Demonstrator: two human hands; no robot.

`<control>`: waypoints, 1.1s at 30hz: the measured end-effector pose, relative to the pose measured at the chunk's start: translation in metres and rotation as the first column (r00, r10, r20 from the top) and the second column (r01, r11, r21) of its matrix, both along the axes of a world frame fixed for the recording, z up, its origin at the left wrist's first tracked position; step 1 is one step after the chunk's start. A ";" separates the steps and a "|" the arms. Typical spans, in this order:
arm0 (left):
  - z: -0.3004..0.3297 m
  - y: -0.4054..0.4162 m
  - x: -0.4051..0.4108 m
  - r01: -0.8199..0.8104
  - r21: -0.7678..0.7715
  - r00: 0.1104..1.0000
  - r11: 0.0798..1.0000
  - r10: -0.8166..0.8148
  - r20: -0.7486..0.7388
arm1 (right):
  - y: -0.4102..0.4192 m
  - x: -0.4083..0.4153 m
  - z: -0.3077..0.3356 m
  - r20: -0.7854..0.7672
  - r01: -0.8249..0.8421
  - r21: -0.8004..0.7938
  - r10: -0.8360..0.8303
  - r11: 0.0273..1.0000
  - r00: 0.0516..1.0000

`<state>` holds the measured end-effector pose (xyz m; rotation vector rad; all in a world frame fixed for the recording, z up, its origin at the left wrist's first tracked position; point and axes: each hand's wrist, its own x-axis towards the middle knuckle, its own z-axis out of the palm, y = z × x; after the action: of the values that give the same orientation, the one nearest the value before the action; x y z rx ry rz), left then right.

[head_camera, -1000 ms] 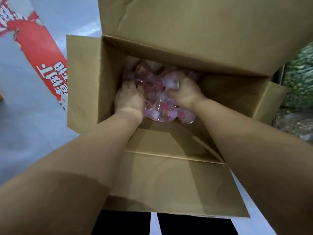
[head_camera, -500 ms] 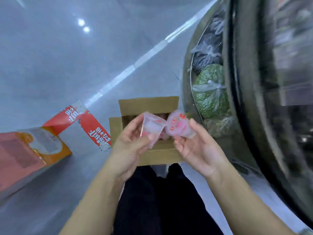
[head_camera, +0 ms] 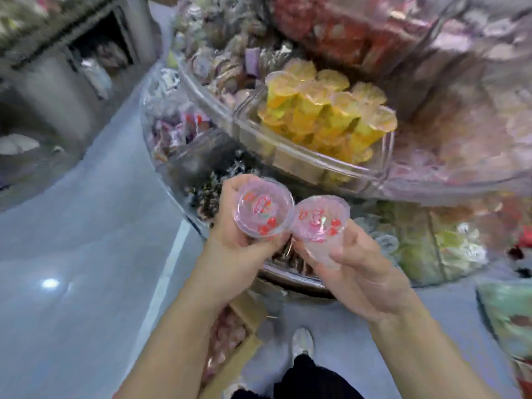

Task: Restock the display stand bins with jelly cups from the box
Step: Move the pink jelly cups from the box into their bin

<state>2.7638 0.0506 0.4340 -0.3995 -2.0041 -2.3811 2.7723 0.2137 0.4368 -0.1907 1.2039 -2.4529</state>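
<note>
The left hand point(head_camera: 230, 240) is curled around a clear plastic jelly cup with a pink printed foil lid point(head_camera: 263, 207), fingers wrapped about its body from below and behind, so the lid faces up toward the camera. The right hand point(head_camera: 359, 269) grips a second clear plastic jelly cup with the same pink lid point(head_camera: 319, 218), thumb across the near side of its see-through body and the other fingers under it; this cup tilts a little to the left. The rims of the two lids touch or nearly touch between the hands. Both cups are held up in front of the lower tier of the round, tiered clear-plastic display stand point(head_camera: 288, 156), just below the curved front wall of the bin above.

That upper bin point(head_camera: 250, 133) holds a heap of yellow jelly cups point(head_camera: 325, 110), piled against its front wall. The bin to its left carries mixed wrapped sweets point(head_camera: 218, 61), and the bin to its right holds pale pink items too blurred to name. On the lower tier, dark wrapped sweets point(head_camera: 210, 194) lie at the left edge behind the left hand.

On the grey floor point(head_camera: 72, 240), under the left forearm, stands the open brown cardboard box point(head_camera: 247, 349) with pink jelly cups point(head_camera: 227, 332) inside. A white shoe point(head_camera: 302, 342) shows just right of the box.
</note>
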 end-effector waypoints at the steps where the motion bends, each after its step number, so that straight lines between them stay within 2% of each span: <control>1: 0.006 0.016 -0.003 0.048 -0.001 0.999 0.999 -0.048 -0.009 | 0.015 0.003 0.006 -0.030 0.042 0.005 -0.041 0.999 0.999; 6: 0.025 0.092 -0.019 0.222 -0.049 0.974 0.974 -0.223 -0.023 | 0.091 0.007 0.024 -0.111 0.247 0.077 -0.238 0.966 0.965; 9: 0.035 0.137 -0.036 0.233 -0.122 0.967 0.965 -0.243 -0.072 | 0.138 -0.003 0.032 -0.173 0.330 0.141 -0.305 0.933 0.936; 12: 0.044 0.176 -0.058 0.136 -0.195 0.979 0.971 -0.162 -0.123 | 0.186 -0.024 0.043 -0.213 0.391 0.237 -0.345 0.890 0.914; 15: 0.051 0.214 -0.082 -0.001 -0.254 0.986 0.967 -0.041 -0.160 | 0.233 -0.052 0.052 -0.304 0.432 0.410 -0.326 0.804 0.895; 20: 0.042 0.267 -0.117 -0.094 -0.305 0.995 0.948 0.077 -0.067 | 0.288 -0.110 0.047 -0.379 0.476 0.607 -0.295 0.636 0.877; 23: 0.029 0.285 -0.135 -0.154 -0.490 0.988 0.858 0.136 -0.074 | 0.295 -0.143 0.035 -0.348 0.465 0.602 -0.311 0.649 0.884; 26: 0.015 0.294 -0.156 -0.163 -0.585 0.984 0.795 0.173 -0.040 | 0.290 -0.165 0.020 -0.319 0.446 0.642 -0.312 0.623 0.895; 28: 0.009 0.296 -0.171 -0.175 -0.598 0.974 0.782 0.227 0.012 | 0.285 -0.178 0.011 -0.276 0.395 0.677 -0.282 0.621 0.919; 31: 0.003 0.299 -0.196 -0.187 -0.584 0.943 0.790 0.311 0.120 | 0.280 -0.201 0.002 -0.198 0.341 0.657 -0.282 0.672 0.939; 33: 0.001 0.304 -0.216 -0.189 -0.551 0.939 0.813 0.314 0.142 | 0.275 -0.220 0.000 -0.169 0.330 0.653 -0.293 0.682 0.941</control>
<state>2.5483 0.3545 0.4347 0.1592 -2.6159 -1.7505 2.5526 0.4891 0.4372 0.1842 2.2200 -2.0775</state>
